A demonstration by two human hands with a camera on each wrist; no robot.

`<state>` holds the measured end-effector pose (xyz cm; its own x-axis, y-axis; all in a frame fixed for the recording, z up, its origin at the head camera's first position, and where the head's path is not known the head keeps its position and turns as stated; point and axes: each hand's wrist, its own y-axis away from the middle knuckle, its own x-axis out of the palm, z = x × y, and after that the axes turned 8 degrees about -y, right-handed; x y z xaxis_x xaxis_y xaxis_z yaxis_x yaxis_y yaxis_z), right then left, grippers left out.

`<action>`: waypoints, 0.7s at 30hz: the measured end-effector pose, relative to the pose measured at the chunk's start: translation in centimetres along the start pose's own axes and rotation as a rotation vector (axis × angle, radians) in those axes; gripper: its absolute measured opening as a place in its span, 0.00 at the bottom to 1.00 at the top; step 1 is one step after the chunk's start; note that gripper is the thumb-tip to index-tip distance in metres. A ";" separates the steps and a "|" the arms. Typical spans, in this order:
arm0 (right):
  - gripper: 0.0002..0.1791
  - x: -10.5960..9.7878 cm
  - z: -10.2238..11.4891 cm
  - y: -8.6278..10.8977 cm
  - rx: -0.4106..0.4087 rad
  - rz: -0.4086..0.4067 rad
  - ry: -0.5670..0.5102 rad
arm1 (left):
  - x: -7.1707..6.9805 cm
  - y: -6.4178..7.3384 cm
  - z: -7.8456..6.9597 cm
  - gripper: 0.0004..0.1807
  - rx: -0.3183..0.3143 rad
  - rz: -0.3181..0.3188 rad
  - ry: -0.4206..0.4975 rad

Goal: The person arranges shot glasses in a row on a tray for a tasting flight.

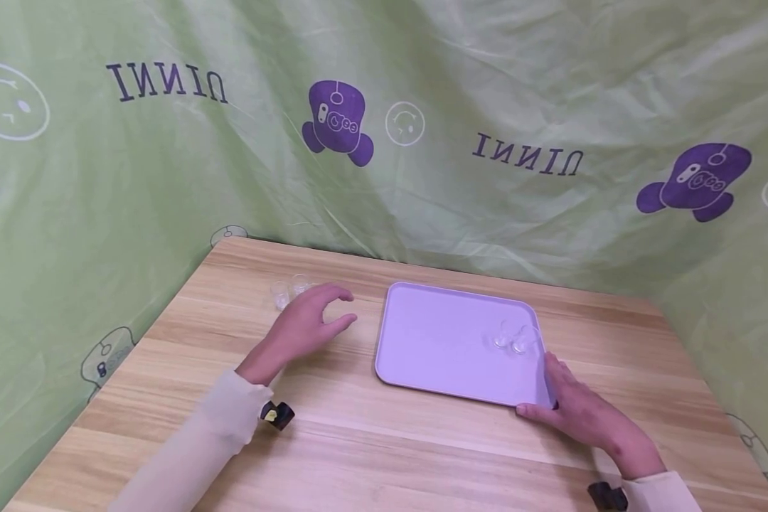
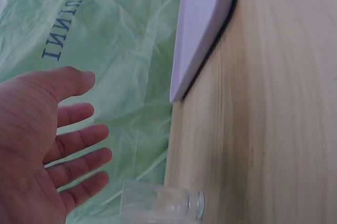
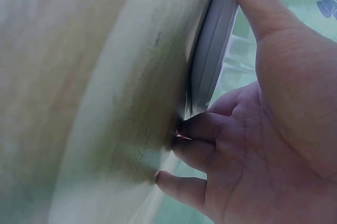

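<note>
Tray [image 1: 432,345] was best steadied gently, lest its clear glasses [image 1: 519,345] be tipped; right grip [image 1: 579,407] was laid spread against its corner, left grip [image 1: 302,323] spread, unladen.

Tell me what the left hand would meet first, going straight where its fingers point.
The left hand would probably meet the purple tray's left rim; the hand's height is unclear, so it might pass above.

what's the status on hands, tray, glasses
Left fingers empty, near two glasses. Right fingers at near right corner of lilac tray. Two more glasses on tray. No obstruction seen.
</note>
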<state>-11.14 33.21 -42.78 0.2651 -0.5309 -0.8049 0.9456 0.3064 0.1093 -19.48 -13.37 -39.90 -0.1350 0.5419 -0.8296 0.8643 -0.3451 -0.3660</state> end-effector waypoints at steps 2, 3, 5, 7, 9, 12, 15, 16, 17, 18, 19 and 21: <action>0.67 0.0 0.0 0.0 0.001 0.000 -0.002 | -0.1 0.4 0.5 0.18 -0.019 -0.007 -0.024; 0.67 0.0 0.0 0.0 0.000 0.000 -0.004 | -0.2 0.5 0.7 0.18 -0.029 -0.013 -0.034; 0.67 0.0 0.0 0.0 0.000 0.000 -0.005 | -0.3 0.8 1.1 0.17 -0.046 -0.026 -0.050; 0.67 0.0 0.0 0.0 -0.002 0.000 -0.006 | -0.4 1.0 1.5 0.17 -0.058 -0.031 -0.057; 0.67 0.0 -0.1 0.1 -0.005 -0.001 -0.004 | -0.5 1.3 1.8 0.17 -0.073 -0.027 -0.054; 0.67 0.0 0.0 0.1 -0.006 -0.003 -0.001 | -0.6 1.5 2.1 0.17 -0.096 -0.019 -0.053; 0.67 0.0 0.0 0.0 -0.002 -0.001 0.003 | -0.6 1.8 2.4 0.17 -0.104 -0.015 -0.051; 0.67 0.0 0.1 0.0 0.001 0.000 0.004 | -0.6 1.8 2.5 0.17 -0.105 -0.013 -0.050; 0.67 0.0 0.1 0.1 0.004 0.002 0.005 | -0.6 1.8 2.6 0.17 -0.105 -0.009 -0.047; 0.67 -0.1 0.1 0.1 0.007 0.003 0.006 | -0.6 1.9 2.7 0.18 -0.105 -0.004 -0.041; 0.67 -0.1 0.1 0.1 0.009 0.004 0.004 | -0.6 1.9 2.8 0.18 -0.107 0.004 -0.035; 0.67 -0.1 0.1 0.1 0.011 0.008 0.002 | -0.5 1.9 2.9 0.19 -0.114 0.020 -0.029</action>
<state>-11.02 33.17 -42.64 0.2720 -0.5266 -0.8054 0.9456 0.3015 0.1222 -19.15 -16.58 -41.41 -0.1301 0.5129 -0.8485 0.9162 -0.2650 -0.3007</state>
